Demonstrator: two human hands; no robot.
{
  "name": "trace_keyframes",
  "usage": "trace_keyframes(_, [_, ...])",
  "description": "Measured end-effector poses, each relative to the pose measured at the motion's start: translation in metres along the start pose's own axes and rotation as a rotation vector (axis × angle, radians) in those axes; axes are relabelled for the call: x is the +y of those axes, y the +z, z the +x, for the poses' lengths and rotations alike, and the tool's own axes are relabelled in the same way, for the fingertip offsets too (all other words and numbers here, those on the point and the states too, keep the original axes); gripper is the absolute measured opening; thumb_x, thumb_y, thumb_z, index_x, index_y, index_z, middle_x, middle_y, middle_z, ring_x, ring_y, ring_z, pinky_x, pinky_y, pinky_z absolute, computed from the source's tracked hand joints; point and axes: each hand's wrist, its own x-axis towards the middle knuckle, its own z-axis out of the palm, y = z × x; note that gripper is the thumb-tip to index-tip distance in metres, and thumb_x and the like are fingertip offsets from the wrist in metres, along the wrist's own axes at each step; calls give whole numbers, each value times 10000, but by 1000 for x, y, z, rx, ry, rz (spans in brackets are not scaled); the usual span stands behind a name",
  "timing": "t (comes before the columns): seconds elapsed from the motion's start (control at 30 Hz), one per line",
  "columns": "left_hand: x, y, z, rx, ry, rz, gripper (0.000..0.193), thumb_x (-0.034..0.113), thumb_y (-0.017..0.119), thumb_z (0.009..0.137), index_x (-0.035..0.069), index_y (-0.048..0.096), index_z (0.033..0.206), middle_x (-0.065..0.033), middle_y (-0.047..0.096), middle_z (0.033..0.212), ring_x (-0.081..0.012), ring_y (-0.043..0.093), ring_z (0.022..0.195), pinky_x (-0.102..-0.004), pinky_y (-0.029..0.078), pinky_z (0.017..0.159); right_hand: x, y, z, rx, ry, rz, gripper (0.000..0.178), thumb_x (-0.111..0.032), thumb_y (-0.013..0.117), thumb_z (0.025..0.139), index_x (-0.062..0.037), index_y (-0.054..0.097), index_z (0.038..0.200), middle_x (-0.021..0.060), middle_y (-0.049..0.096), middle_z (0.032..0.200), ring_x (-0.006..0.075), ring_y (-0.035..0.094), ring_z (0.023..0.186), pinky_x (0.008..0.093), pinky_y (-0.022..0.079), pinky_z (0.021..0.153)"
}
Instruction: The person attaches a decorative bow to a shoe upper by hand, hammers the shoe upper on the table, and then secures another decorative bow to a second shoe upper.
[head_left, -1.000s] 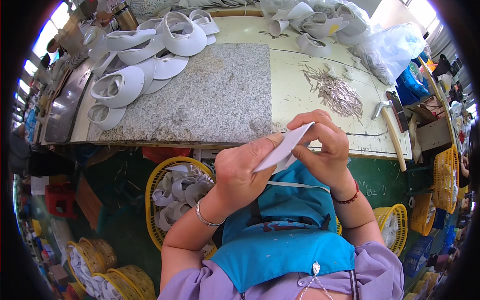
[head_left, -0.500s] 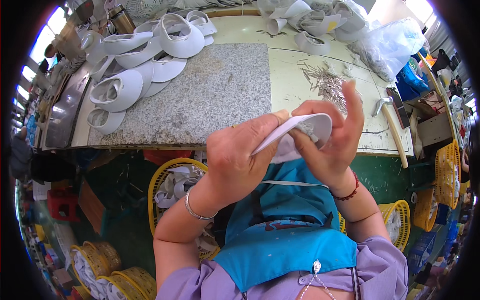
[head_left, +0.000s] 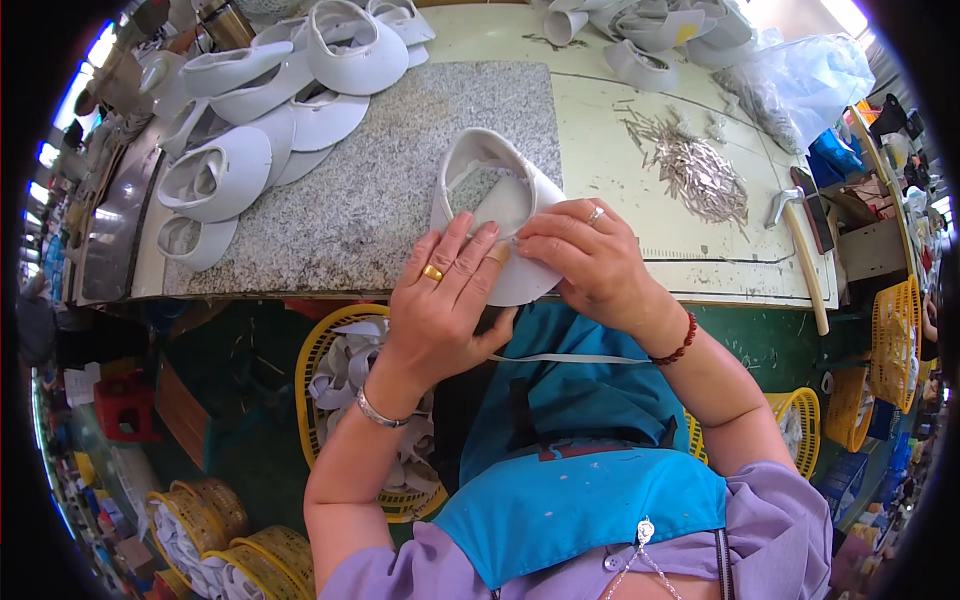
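Your left hand (head_left: 447, 300) lays loosely spread fingers across the white visor (head_left: 507, 205); your right hand (head_left: 598, 258) pinches it beside them.

The left hand (head_left: 437, 310) hides part of the visor (head_left: 518, 282) under its fingers; what lies between the fingertips of the right hand (head_left: 605, 265) cannot be told. Below the left fingers, the forearm (head_left: 345, 470) blocks part of a basket (head_left: 307, 400); far beyond them, the top edge crops a bottle (head_left: 228, 25).

Over the granite slab's (head_left: 400, 150) front right corner, the left hand (head_left: 440, 300) lies on a white visor (head_left: 525, 283), the right hand's (head_left: 605, 265) fingertips bunched against it, a hammer (head_left: 806, 260) by the bench's (head_left: 480, 35) right edge.
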Motion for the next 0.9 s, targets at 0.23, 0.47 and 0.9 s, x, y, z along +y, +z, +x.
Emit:
trace_keyframes(0.23, [-1, 13, -4, 80, -23, -16, 398, 185, 597, 747, -1, 601, 1099, -149, 630, 1171, -352, 558, 1169, -478, 406, 991, -13, -9, 1, -131, 102, 67, 402, -64, 623, 590, -41, 627, 991, 75, 619, 1061, 255, 597, 978, 374, 494, 781])
trace_keyframes(0.47, [2, 17, -6, 159, -45, -36, 402, 223, 591, 758, -26, 577, 1073, -182, 639, 1141, -369, 570, 1150, -485, 415, 980, -16, -5, -4, -127, 34, 14, 406, -72, 619, 608, 2, 626, 1007, 105, 597, 1104, 259, 590, 1018, 374, 495, 797])
trace_keyframes(0.9, [7, 17, -4, 172, -141, -4, 399, 262, 603, 743, -23, 617, 1022, -158, 620, 1179, -350, 531, 1203, -480, 399, 974, -20, -5, 14, -207, 36, -40, 411, -121, 619, 579, -3, 599, 972, 100, 577, 1087, 242, 574, 975, 358, 477, 741])
